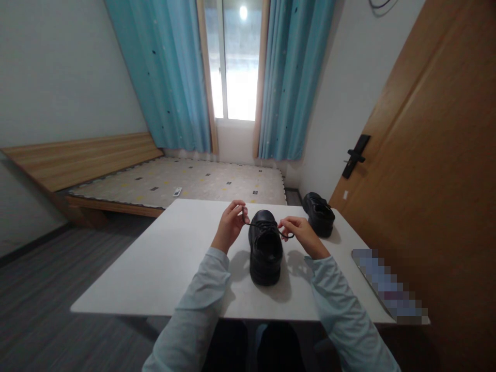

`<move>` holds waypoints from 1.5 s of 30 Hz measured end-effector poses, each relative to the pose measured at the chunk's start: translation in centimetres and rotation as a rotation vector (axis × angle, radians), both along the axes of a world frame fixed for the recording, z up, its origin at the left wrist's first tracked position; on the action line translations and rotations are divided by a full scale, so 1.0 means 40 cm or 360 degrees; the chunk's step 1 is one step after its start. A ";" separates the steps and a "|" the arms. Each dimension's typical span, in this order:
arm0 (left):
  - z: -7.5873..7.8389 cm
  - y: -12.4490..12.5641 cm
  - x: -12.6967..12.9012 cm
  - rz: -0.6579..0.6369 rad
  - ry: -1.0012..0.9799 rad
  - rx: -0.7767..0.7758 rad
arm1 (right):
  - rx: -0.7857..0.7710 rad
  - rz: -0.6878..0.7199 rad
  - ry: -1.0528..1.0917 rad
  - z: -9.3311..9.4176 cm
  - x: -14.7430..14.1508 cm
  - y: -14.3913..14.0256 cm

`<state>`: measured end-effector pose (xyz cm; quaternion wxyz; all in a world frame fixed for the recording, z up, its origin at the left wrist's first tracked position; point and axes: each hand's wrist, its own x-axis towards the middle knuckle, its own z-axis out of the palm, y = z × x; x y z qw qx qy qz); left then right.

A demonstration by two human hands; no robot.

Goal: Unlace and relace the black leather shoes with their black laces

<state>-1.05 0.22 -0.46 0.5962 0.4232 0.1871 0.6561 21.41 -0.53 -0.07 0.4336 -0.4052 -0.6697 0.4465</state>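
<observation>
A black lace-up shoe (265, 258) stands upright on the white table, its toe pointing away from me and its heel towards me. At the shoe's left side my left hand (232, 219) pinches one end of the black shoelace (248, 223), which runs back to the eyelets. My right hand (296, 227), on the other side, is closed on the other lace end, which droops in a small curve. The laces cross over the tongue; how they are knotted there is too small to tell.
A second black shoe (320, 214) rests at the table's far right corner. Along the right edge of the white table (155, 268) lies a flat, pixelated object (387, 289). Beyond are a bed (201, 181) with a small white item (177, 191), and a wooden door (426, 155) at right.
</observation>
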 end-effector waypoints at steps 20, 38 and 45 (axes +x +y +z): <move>-0.015 0.023 -0.021 0.0903 0.1520 0.0278 | 0.1387 -0.0097 -0.0739 -0.015 -0.058 -0.021; -0.012 0.001 0.011 0.0250 0.1750 0.0737 | 0.1364 -0.0096 -0.1014 -0.018 -0.080 -0.026; -0.018 0.003 0.012 0.0245 0.1728 0.0728 | 0.1341 -0.0113 -0.1246 -0.004 -0.093 -0.058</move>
